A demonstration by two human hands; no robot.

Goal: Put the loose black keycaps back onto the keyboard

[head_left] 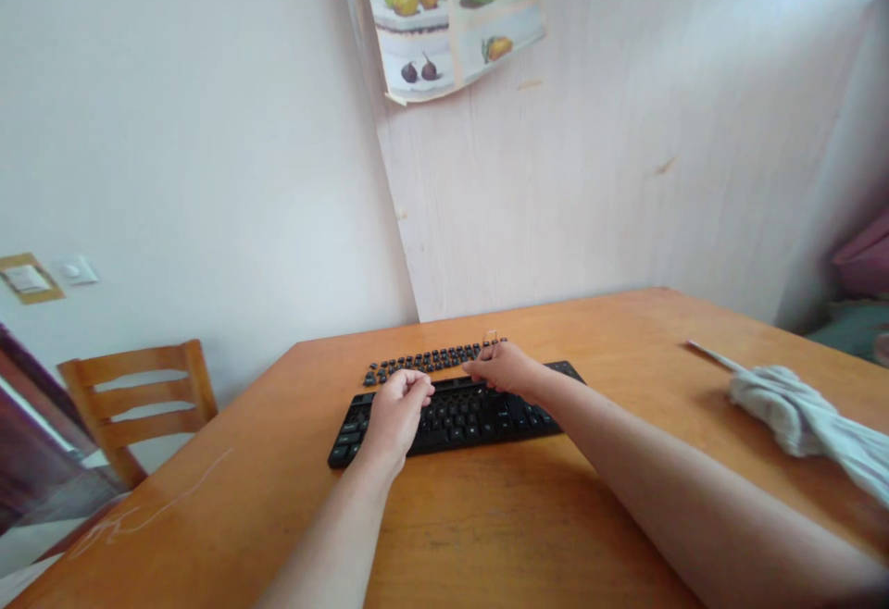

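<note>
A black keyboard (455,419) lies on the wooden table, with part of its upper area bare of keycaps. Behind it, loose black keycaps (444,356) are set out in rows. My right hand (506,370) is closed over the keyboard's upper right part, and a thin wire keycap puller (491,337) sticks up from its fingers. Over the keyboard's left part, my left hand (403,405) is closed, thumb and fingertips pressed together. Whatever may be in that pinch is too small to tell. Both hands cover some of the keys.
A grey-white cloth (788,405) with a thin stick-like end lies at the table's right side. A wooden chair (143,396) stands by the left edge. The table (486,526) meets the wall at the back, where a sheet of fruit paintings (455,21) hangs.
</note>
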